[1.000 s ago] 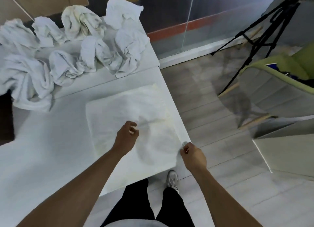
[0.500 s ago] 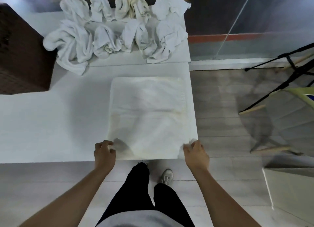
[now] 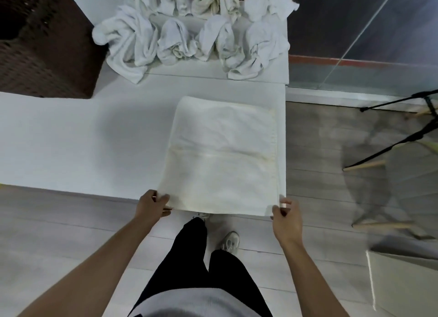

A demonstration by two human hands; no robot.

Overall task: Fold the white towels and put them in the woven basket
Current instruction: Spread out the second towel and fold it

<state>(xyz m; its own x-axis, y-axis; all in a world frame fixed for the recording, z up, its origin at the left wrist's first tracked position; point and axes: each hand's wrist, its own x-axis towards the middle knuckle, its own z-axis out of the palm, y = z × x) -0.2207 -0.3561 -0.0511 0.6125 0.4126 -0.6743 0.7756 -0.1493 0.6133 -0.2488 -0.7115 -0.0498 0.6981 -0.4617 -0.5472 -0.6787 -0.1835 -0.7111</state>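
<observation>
A white towel (image 3: 222, 155) lies spread flat at the right end of the white table (image 3: 71, 146), its near edge at the table's front. My left hand (image 3: 151, 204) pinches the towel's near left corner. My right hand (image 3: 285, 213) pinches the near right corner. Several crumpled white towels (image 3: 189, 34) are heaped at the back of the table. The dark brown woven basket (image 3: 45, 44) stands on the table at the far left, its inside hidden.
A glass wall (image 3: 360, 32) runs along the right behind the table. A tripod (image 3: 403, 127) and a chair with wooden legs (image 3: 391, 186) stand on the grey floor to the right. My legs are below the table's front edge.
My left hand left the middle of the towel and took its near left corner. My right hand kept the near right corner. The view swung left, bringing the basket into sight.
</observation>
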